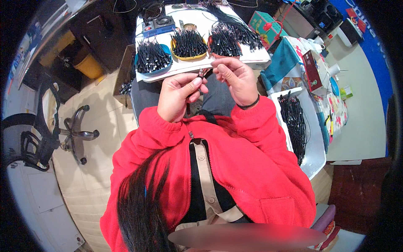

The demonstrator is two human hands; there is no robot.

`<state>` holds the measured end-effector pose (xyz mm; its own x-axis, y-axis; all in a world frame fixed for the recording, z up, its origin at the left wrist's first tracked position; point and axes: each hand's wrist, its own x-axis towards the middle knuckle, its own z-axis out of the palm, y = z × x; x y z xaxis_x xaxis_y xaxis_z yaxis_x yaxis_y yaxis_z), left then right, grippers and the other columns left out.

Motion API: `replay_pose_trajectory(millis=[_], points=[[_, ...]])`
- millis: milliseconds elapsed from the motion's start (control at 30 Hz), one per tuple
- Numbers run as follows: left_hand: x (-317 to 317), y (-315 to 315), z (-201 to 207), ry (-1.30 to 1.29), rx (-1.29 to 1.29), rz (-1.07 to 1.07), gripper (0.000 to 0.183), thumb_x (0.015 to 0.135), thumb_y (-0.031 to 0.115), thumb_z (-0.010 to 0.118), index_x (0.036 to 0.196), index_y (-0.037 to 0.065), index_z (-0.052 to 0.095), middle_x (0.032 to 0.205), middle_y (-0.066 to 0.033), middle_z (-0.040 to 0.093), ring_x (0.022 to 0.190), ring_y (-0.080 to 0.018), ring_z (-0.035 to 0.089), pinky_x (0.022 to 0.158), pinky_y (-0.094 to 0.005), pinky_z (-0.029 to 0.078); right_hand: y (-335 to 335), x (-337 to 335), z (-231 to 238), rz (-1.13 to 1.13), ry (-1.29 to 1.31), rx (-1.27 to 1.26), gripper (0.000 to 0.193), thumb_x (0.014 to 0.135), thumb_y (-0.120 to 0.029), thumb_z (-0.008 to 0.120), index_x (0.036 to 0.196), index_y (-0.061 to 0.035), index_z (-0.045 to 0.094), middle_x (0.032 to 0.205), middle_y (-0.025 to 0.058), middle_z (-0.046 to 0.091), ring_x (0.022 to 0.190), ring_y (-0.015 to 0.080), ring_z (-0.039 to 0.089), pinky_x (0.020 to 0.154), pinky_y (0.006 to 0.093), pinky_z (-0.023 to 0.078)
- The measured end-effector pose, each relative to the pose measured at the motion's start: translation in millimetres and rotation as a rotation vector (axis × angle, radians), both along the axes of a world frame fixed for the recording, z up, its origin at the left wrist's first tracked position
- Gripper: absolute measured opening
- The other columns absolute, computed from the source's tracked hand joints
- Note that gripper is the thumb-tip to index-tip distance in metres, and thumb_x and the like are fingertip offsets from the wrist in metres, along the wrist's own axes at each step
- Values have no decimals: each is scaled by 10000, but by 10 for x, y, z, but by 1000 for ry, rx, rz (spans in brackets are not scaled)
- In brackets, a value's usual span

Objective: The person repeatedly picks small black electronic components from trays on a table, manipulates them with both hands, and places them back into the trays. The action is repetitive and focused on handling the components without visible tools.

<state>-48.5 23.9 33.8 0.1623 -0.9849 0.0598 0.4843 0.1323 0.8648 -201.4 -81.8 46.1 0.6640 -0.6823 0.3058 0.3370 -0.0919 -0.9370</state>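
Note:
Between the thumb and fingers of my left hand is a short black cable, its thin stripped or metallic end pointing up. Beside it, slightly right and higher, my right hand is closed in a pinch; whatever its fingertips hold is too small to make out. The two hands are close but apart, just in front of the white table's near edge. Beyond them stand a blue tray, a yellow tray and a red tray, each packed with short black cables.
A blue device with a round fan stands behind the trays, near more loose black cables. At my right is a white foam box of black cables. A dark red box sits on a flowered cloth. An office chair stands left.

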Motion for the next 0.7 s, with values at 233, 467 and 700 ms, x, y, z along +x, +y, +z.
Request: replay_pose_trajectory(millis=[233,467,700], points=[[-32,29,-2,-15,-2,-6,156,899,79,568,946,-53,636,746,-83,637,510,-50,426,479,-178,338,37,-40,8,11,49,-103,172,869,-103,637,1001,6,626,921,43,646,825,92,576,743,222,457],[-73,36,-16,-37,-19,35,148,887,64,587,949,-54,650,738,-85,649,506,-46,436,475,-176,352,122,-27,16,-26,58,-69,131,851,-93,657,937,4,633,871,38,645,731,76,570,668,207,452],[-156,42,-39,-213,-79,220,148,882,58,592,963,-45,661,749,-83,662,524,-46,473,476,-182,375,308,-25,31,-443,210,-674,44,825,-32,658,839,-12,622,809,10,582,672,64,505,609,206,405]])
